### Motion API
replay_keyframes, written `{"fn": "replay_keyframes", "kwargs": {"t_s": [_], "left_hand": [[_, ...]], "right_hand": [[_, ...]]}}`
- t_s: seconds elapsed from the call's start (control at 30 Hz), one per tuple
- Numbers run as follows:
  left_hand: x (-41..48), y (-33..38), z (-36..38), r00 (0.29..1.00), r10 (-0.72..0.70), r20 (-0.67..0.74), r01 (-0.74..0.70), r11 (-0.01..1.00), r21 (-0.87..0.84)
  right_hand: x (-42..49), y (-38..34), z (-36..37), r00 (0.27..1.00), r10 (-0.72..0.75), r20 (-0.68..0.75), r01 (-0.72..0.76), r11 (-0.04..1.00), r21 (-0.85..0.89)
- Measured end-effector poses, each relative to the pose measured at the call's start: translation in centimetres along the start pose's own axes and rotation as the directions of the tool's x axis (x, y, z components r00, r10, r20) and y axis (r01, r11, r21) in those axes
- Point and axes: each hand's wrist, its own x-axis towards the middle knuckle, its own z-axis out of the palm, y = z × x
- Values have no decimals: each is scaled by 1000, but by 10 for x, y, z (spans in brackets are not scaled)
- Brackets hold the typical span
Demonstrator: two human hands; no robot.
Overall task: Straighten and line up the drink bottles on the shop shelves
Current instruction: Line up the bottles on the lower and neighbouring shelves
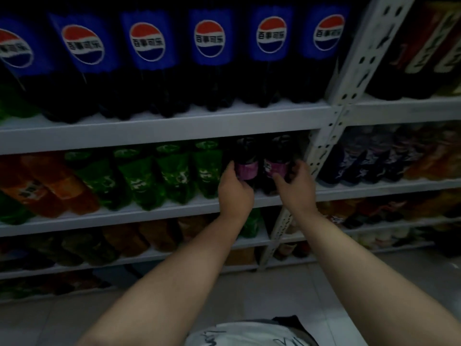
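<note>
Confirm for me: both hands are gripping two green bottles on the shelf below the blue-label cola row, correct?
No. The head view shows the left hand gripping the left purple-label bottle and the right hand the right purple-label bottle, beside the green bottles, on the shelf below the blue-label cola row.

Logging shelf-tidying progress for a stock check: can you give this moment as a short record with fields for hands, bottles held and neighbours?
left hand: grips left purple-label bottle
right hand: grips right purple-label bottle
position: side by side, just left of the upright post
neighbours: green bottles to the left, then orange bottles
shelf above: blue-label cola bottles in a row
lighting: dim
</note>
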Motion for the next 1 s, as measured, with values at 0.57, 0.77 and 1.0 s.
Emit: {"fn": "replay_keyframes", "kwargs": {"t_s": [0.57,0.77,1.0], "left_hand": [[34,-26,61,973,-194,-126,196,981,8],[44,-34,41,981,-171,94,168,985,41],[44,-23,50,981,-186,-58,187,982,8]], "right_hand": [[43,32,23,985,-28,170,12,995,96],[45,38,16,957,-47,287,-1,986,165],[35,33,23,997,-35,63,30,997,72]]}}
